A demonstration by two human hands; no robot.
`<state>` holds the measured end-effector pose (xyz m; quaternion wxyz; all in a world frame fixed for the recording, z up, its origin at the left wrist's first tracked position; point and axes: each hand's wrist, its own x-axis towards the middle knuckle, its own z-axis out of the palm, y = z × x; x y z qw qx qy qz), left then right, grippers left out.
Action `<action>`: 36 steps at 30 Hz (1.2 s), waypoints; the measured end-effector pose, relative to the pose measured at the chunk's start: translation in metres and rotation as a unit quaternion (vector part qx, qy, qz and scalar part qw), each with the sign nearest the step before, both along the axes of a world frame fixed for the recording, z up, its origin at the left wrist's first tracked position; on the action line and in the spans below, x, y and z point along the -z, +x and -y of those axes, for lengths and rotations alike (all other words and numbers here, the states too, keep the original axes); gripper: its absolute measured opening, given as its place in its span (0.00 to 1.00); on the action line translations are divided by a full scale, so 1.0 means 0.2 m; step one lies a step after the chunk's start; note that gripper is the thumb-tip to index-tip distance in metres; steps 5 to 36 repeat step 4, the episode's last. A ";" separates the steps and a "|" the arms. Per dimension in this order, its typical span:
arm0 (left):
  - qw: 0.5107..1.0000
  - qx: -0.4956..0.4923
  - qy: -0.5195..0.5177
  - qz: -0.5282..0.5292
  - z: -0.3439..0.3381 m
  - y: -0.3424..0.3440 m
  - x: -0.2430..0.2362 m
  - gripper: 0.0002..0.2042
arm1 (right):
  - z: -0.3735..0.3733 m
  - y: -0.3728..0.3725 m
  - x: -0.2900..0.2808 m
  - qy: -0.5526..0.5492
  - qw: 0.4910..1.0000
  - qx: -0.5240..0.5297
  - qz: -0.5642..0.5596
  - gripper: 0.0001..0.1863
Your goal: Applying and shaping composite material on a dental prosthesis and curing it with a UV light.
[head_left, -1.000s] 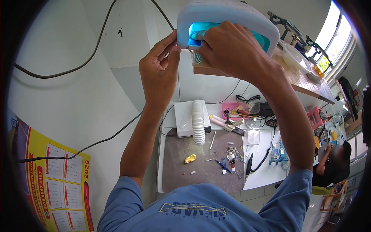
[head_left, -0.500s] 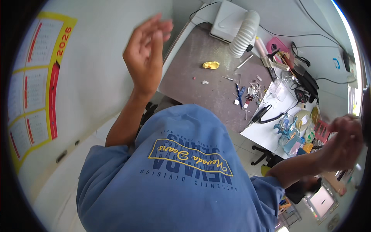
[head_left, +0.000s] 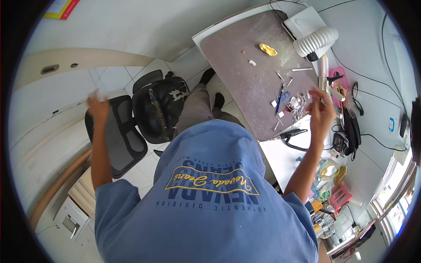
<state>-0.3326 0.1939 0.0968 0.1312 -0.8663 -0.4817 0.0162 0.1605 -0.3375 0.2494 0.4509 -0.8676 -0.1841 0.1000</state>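
I look straight down over my blue shirt. My left hand is raised out to the left, above a black office chair, fingers apart and holding nothing. My right hand hovers open over the right edge of a brown work mat, near a scatter of small metal tools. Neither hand touches anything. My legs in grey trousers reach under the table.
A white ribbed hose and a yellow scrap lie at the mat's far end. Black cables, a pink tray and small boxes crowd the white table at right. A second mesh chair and a white drawer unit stand left.
Both hands came off the white lamp housing held overhead. The view swung down onto my body and the floor. My arms have spread wide apart, both hands now free.
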 end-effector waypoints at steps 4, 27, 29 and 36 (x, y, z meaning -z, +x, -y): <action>0.969 -0.148 0.192 0.056 -0.25 -0.70 -0.03 0.35 | -0.03 0.02 0.26 -0.046 0.996 -0.013 -0.074 0.11; 0.969 -0.148 0.192 0.056 -0.25 -0.70 -0.03 0.35 | -0.03 0.02 0.26 -0.046 0.996 -0.013 -0.074 0.11; 0.969 -0.148 0.192 0.056 -0.25 -0.70 -0.03 0.35 | -0.03 0.02 0.26 -0.046 0.996 -0.013 -0.074 0.11; 0.969 -0.148 0.192 0.056 -0.25 -0.70 -0.03 0.35 | -0.03 0.02 0.26 -0.046 0.996 -0.013 -0.074 0.11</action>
